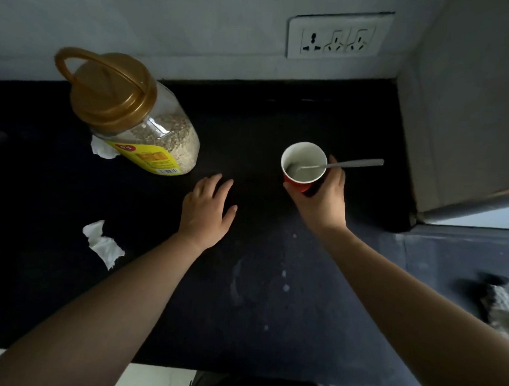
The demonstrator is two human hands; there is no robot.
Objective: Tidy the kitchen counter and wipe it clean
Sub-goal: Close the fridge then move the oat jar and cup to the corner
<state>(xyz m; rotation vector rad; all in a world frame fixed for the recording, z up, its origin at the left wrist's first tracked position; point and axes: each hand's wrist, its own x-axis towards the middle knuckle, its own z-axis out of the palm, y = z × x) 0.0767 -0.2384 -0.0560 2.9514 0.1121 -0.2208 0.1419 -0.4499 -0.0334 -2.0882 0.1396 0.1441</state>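
Note:
A red paper cup [298,185] with a white inside stands right of centre on the black counter [264,115]. My right hand [323,201] is wrapped around its side. A metal spoon [349,164] rests in the cup, its handle sticking out to the right. My left hand [208,210] hovers over or rests flat on the counter left of the cup, fingers apart, holding nothing. A clear jar of oats [145,131] with a gold lid and yellow label stands at the back left. Pale spots and smears [285,280] mark the counter near the front.
A crumpled white tissue [104,244] lies at the front left, another [102,150] is tucked under the jar's left side. A socket plate [339,37] is on the back wall. A grey wall or cabinet side [458,113] bounds the right. A dark cloth-like thing [497,299] lies far right.

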